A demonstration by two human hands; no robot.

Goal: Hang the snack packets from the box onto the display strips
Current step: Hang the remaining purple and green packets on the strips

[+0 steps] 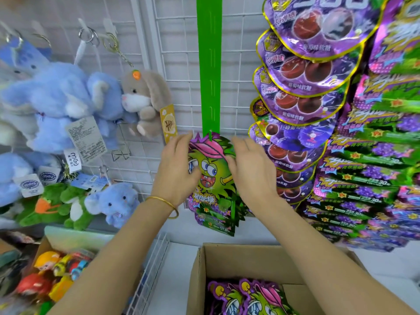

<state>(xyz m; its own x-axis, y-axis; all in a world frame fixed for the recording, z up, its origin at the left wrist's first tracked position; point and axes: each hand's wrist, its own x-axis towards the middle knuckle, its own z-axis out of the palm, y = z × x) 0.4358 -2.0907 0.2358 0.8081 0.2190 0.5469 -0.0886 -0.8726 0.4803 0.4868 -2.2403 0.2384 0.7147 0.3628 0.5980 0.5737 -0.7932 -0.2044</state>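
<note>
Left hand (176,169) pinches the left edge of a green snack packet (211,173) hooked on the green display strip (210,64). Right hand (250,171) touches its right edge, fingers fairly straight, possibly gripping. Open cardboard box (229,258) below holds more packets (250,298).

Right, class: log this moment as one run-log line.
step: hanging snack packet | left hand: grips its left edge | right hand: touches its right edge | green strip: hook at packet top | box: more packets inside
</note>
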